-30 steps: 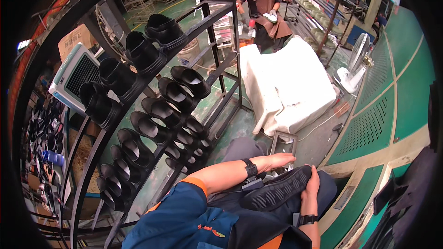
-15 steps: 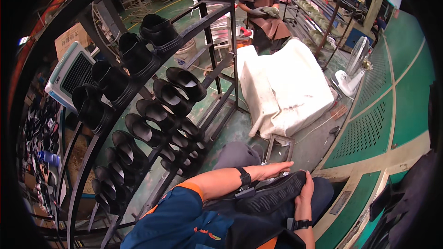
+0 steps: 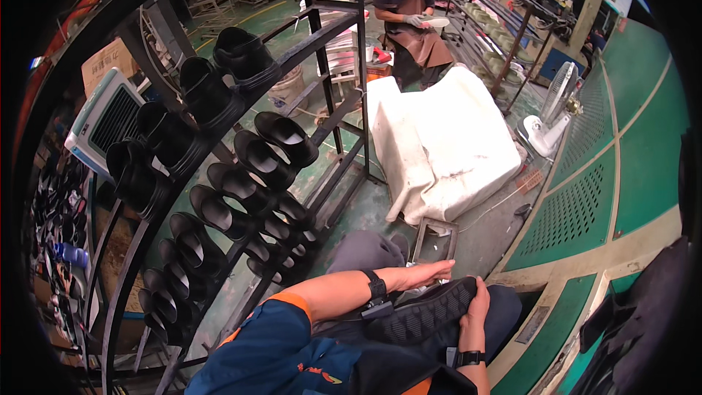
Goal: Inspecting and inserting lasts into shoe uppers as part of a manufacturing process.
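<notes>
A black shoe [image 3: 420,316] lies over my lap with its ridged sole turned up toward me. My right hand [image 3: 477,309] is closed round its right end, the thumb side along the sole's edge. Just beyond the shoe's far side, my left hand [image 3: 428,273] is held flat with the fingers stretched to the right. Whether its underside touches the shoe cannot be made out. The shoe's upper is mostly hidden beneath the sole.
At my left stands a dark metal rack [image 3: 322,25] with several black shoes [image 3: 219,212]. A white-covered block [image 3: 446,146] is ahead, a small metal frame [image 3: 436,240] before it. Green panels [image 3: 570,208] line the right, near a fan [image 3: 545,128]. A person [image 3: 406,18] sits beyond.
The view has shifted slightly, and my hands and the shoe keep nearly the same pose. The seated person's hands have moved, now holding a pale flat piece instead of a greyish-green object.
</notes>
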Demonstrator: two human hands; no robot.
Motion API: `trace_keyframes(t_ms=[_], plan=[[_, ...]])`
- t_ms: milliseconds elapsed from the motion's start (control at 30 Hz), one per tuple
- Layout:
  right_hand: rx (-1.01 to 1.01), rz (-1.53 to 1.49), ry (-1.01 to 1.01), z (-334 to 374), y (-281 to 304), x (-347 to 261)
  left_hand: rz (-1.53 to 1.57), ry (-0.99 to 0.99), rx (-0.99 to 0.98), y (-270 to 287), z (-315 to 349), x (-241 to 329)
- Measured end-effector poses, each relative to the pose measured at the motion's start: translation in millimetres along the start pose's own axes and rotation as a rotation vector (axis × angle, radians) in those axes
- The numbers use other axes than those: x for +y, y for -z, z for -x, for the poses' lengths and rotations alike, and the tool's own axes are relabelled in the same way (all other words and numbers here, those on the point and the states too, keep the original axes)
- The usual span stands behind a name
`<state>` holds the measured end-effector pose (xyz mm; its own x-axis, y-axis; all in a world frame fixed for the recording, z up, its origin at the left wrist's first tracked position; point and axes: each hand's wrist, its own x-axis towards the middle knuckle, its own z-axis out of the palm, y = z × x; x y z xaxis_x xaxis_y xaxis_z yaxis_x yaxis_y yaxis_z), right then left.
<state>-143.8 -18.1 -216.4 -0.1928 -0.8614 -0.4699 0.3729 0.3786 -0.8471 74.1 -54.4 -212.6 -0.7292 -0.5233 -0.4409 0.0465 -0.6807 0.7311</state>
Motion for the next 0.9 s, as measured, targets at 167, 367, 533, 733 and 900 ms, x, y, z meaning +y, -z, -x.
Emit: trace_keyframes(t_ms=[167,367,533,733,900], plan=[[0.016,-0.011,0.114,9,3,1,-0.061,0.014,-0.017,0,2,-10],[-0.010,0.077,0.149,11,-14,-13,-0.029,-0.022,0.012,3,-10,-15],[-0.055,0.134,-0.006,3,-5,-9,-0.007,-0.034,0.036,-1,-3,-2],[0.020,0.260,0.251,-16,34,26,-0.019,-0.023,0.102,-2,-5,-7],[-0.185,-0.040,0.009,5,-7,-9,0.077,-0.072,0.158,11,0,-5]])
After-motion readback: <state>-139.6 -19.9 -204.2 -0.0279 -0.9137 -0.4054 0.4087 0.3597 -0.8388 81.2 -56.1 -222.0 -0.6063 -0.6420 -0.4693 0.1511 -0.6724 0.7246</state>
